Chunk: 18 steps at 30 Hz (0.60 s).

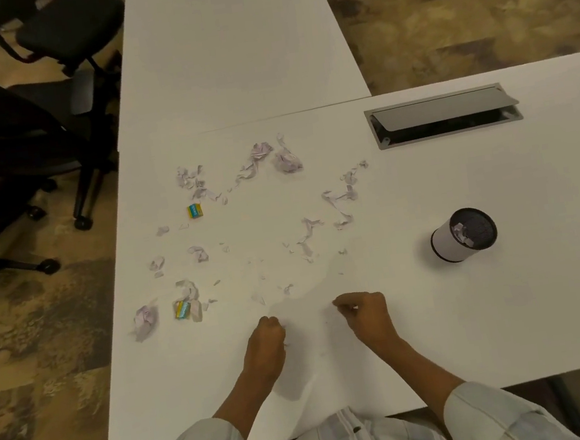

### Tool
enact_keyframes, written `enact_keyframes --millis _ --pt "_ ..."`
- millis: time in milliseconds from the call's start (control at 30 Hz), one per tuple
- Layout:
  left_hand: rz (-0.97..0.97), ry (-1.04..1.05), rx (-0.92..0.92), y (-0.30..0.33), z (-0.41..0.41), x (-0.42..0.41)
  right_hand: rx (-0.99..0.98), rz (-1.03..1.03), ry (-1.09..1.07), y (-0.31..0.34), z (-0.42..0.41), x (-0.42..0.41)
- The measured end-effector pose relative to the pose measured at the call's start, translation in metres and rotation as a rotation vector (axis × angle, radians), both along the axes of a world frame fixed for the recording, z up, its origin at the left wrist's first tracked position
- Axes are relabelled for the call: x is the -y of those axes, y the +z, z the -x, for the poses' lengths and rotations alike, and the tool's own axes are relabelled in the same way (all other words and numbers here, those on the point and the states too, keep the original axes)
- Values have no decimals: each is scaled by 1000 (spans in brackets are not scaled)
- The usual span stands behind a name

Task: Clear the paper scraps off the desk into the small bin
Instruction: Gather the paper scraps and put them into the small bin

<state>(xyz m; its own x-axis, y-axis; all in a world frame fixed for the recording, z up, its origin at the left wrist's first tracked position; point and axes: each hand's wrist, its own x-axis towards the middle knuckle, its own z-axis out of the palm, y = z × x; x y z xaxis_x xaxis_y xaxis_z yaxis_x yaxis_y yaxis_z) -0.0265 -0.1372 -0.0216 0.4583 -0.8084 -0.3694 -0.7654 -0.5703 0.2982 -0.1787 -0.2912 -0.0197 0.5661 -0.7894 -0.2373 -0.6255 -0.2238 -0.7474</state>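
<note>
Pale lilac paper scraps lie scattered over the white desk (445,328): crumpled balls (288,162) at the back, a wad (144,320) at the front left, torn strips (340,205) in the middle. The small white bin (464,238) with a dark mesh inside stands tilted on the right, a few scraps in it. My left hand (266,338) rests near the front edge, fingers curled closed, small scraps at its knuckles. My right hand (367,315) sits beside it, fingertips pinched on a tiny white scrap.
Two small yellow-and-blue boxes (196,210) (183,309) lie among the scraps. An open grey cable hatch (443,116) is set in the desk behind the bin. A second desk (230,41) adjoins at the back. Black office chairs (24,119) stand to the left.
</note>
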Motion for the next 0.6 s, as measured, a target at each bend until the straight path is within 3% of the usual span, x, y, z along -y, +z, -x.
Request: enact_keyframes --millis 167,367,467,600 --pt "288 328 -171 21 4 35 135 -54 -265 45 32 42" --pt "591 383 -400 83 50 147 191 31 -576 96 89 135" --pt "620 388 -544 102 91 210 146 52 -610 104 108 177" --pt "564 317 -615 114 142 280 12 -8 -494 100 118 212"
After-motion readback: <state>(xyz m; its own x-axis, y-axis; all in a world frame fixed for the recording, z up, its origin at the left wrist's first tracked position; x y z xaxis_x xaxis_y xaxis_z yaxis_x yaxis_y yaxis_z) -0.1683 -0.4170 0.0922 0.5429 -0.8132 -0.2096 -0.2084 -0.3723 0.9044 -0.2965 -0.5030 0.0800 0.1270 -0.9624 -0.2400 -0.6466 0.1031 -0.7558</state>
